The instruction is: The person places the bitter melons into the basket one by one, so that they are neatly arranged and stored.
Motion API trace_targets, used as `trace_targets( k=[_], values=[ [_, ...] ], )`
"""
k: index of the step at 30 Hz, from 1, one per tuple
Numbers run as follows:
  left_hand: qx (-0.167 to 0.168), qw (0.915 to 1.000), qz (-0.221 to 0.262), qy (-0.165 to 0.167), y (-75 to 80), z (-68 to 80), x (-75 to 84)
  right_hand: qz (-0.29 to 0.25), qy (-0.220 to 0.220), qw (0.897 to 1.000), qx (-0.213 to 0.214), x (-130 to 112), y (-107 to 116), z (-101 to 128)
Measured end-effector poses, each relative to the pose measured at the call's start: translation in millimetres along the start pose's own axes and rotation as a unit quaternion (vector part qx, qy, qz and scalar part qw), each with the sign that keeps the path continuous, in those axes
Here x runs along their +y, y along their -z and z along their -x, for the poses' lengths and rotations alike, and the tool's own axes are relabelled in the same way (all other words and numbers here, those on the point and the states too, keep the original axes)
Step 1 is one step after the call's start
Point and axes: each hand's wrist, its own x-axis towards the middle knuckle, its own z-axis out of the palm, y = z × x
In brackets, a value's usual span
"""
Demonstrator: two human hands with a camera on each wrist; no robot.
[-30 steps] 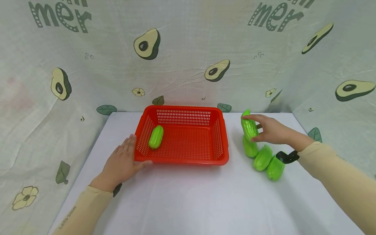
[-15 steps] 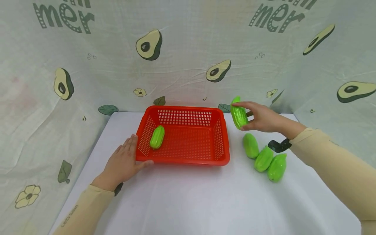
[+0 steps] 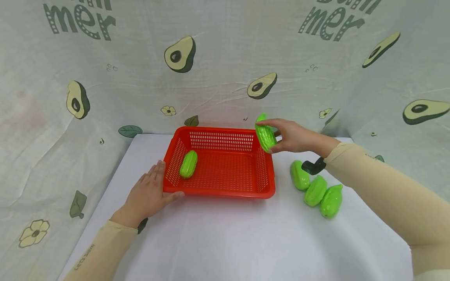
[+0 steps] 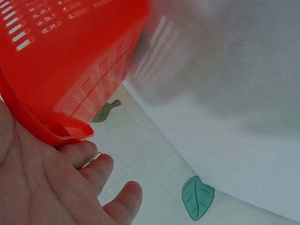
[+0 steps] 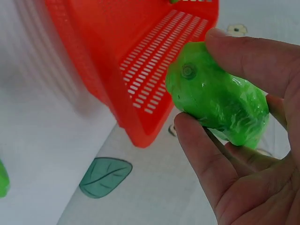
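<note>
One green gourd [image 3: 188, 164] lies in the red basket [image 3: 225, 192]; right hand [image 3: 293, 137] fingers pinch a second gourd [image 3: 265, 136] over its rim, the left hand [image 3: 147, 195] rests flat against it, and three gourds [image 3: 316, 189] wait on the bench [image 3: 225, 242].

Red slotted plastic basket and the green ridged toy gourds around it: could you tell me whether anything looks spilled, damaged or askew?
Nothing stands out. The red slotted plastic basket sits flat and whole on the white table; one green ridged toy gourd lies inside, three rest together beside it, and the right hand holds another above its far right corner.
</note>
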Motion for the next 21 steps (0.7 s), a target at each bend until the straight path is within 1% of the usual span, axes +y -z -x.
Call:
trace_targets(
  k=[5,7,11,14,21],
  values=[
    [-0.001,1.0000,0.003,0.000,0.2,0.3,-0.4,-0.016,0.002,1.000,-0.021,-15,-9,-18],
    [0.000,1.0000,0.004,-0.001,0.2,0.8,-0.9,-0.009,0.007,1.000,-0.029,-19,-16,-27],
    [-0.001,1.0000,0.003,0.000,0.6,2.0,-1.8,0.025,0.009,0.999,-0.046,-27,-33,-45],
    [0.001,1.0000,0.002,-0.001,0.2,1.3,-1.6,0.046,0.008,0.997,-0.057,-32,-42,-56],
    [0.005,1.0000,0.005,0.001,0.1,-0.8,-1.3,0.053,-0.002,0.995,-0.079,-48,-54,-80]
  ],
)
